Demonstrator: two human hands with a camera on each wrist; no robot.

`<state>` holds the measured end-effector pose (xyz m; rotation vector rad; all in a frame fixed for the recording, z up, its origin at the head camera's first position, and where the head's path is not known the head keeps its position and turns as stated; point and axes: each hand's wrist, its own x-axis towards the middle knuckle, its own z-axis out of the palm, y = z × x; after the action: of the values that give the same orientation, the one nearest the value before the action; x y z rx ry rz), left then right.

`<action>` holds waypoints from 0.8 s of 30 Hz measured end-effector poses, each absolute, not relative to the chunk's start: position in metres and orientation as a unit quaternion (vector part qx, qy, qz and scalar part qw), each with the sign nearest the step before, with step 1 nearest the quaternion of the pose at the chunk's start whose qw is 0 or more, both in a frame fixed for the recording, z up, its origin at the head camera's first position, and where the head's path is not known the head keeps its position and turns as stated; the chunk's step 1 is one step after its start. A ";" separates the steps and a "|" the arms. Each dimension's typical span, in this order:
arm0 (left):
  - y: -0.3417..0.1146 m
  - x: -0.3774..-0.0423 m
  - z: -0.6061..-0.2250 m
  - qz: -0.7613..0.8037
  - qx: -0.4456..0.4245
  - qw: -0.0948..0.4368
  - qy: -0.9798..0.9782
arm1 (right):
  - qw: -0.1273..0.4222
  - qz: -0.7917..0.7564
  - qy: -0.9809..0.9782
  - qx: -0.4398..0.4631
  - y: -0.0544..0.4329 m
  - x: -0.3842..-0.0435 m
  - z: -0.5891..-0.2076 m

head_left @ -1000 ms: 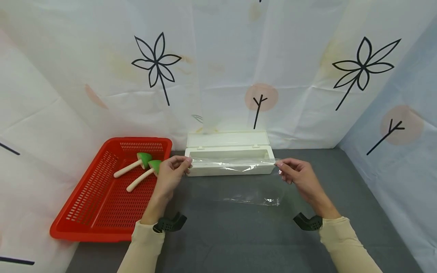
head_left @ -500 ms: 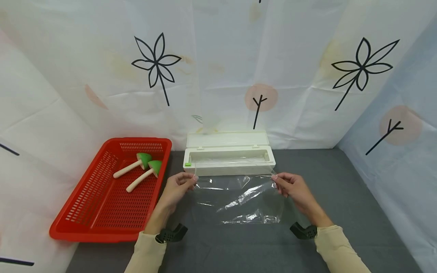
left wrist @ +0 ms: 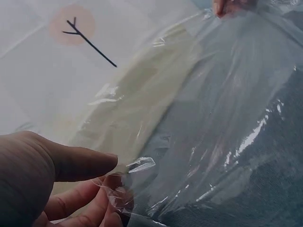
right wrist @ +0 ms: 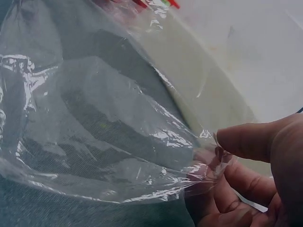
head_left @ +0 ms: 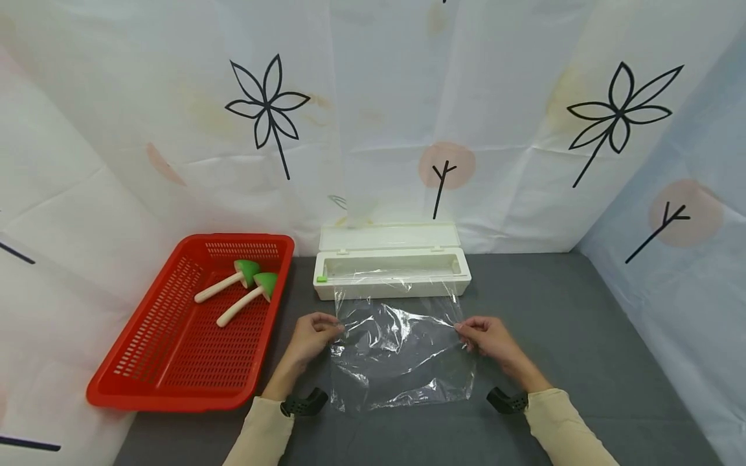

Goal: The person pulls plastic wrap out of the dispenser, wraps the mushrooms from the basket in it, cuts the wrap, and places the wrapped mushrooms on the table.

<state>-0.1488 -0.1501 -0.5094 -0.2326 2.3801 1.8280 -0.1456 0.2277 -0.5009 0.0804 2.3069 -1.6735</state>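
Facing a white cloth [head_left: 373, 97] printed with black-line flowers, twigs and pale pink discs, with more of the same hanging along both sides. Working over a dark grey table [head_left: 588, 369], just to the right of a red slatted basket [head_left: 201, 362]. Spreading a wide sheet of clear plastic wrap [head_left: 399, 366] between both hands, in front of a long white box [head_left: 392, 253] — running the far end across the front wall of the box and letting the near edge sag toward the body, crinkled and full of bright glints. Not showing clearly whether touching the table along that near edge. Standing open, with the box lid [head_left: 390, 237] raised at the back.

Wearing cream sleeves [head_left: 263, 430] down to both wrists. Pinching the left edge of the wrap with the left hand [head_left: 315, 337], thumb above and fingers curling beneath. Gripping the right edge the same way with the right hand [head_left: 489, 338] — bunching the plastic at the fingertips. Lying in the basket, as two green-capped mushrooms [head_left: 247, 302], pale stems slanting down leftward. Carrying a small dark camera [head_left: 305, 402] on each wrist. Showing a tiny green tab [head_left: 322, 279] at the left end of the box's front rim.
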 end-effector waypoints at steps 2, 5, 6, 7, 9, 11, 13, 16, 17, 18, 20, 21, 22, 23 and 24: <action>-0.149 -0.148 -0.514 0.585 -0.071 0.056 0.806 | 0.139 -0.566 0.812 0.023 0.227 -0.144 -0.505; -0.147 -0.148 -0.519 0.545 -0.067 0.040 0.835 | 0.127 -0.545 0.829 0.010 0.226 -0.142 -0.509; -0.147 -0.147 -0.520 0.529 -0.067 0.035 0.845 | 0.123 -0.539 0.833 0.008 0.226 -0.141 -0.511; -0.147 -0.146 -0.521 0.516 -0.065 0.031 0.854 | 0.119 -0.534 0.837 0.005 0.225 -0.140 -0.512; -0.148 -0.145 -0.520 0.495 -0.065 0.029 0.866 | 0.115 -0.521 0.846 -0.002 0.224 -0.138 -0.513; -0.148 -0.143 -0.520 0.477 -0.062 0.030 0.876 | 0.111 -0.504 0.856 -0.011 0.224 -0.138 -0.515; -0.148 -0.141 -0.519 0.466 -0.062 0.032 0.882 | 0.108 -0.493 0.863 -0.017 0.223 -0.137 -0.515; -0.148 -0.140 -0.518 0.461 -0.066 0.029 0.884 | 0.102 -0.480 0.871 -0.019 0.223 -0.137 -0.516; -0.148 -0.141 -0.517 0.461 -0.068 0.026 0.885 | 0.099 -0.478 0.872 -0.021 0.223 -0.137 -0.516; -0.147 -0.141 -0.517 0.460 -0.070 0.021 0.885 | 0.097 -0.478 0.873 -0.018 0.222 -0.137 -0.516; -0.146 -0.143 -0.518 0.458 -0.075 0.015 0.886 | 0.095 -0.477 0.874 -0.011 0.222 -0.138 -0.516; -0.146 -0.143 -0.518 0.456 -0.078 0.012 0.887 | 0.093 -0.476 0.875 -0.008 0.222 -0.138 -0.515; -0.146 -0.145 -0.519 0.452 -0.079 0.010 0.888 | 0.090 -0.474 0.876 -0.003 0.222 -0.139 -0.515; -0.146 -0.146 -0.520 0.449 -0.081 0.009 0.890 | 0.087 -0.470 0.879 -0.001 0.221 -0.140 -0.514; -0.146 -0.147 -0.521 0.445 -0.081 0.008 0.892 | 0.084 -0.464 0.882 0.006 0.221 -0.140 -0.513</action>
<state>-0.1471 -0.1456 -0.5206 -0.2546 2.7882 1.3894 -0.1404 0.2210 -0.5131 0.0165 2.6309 -1.3848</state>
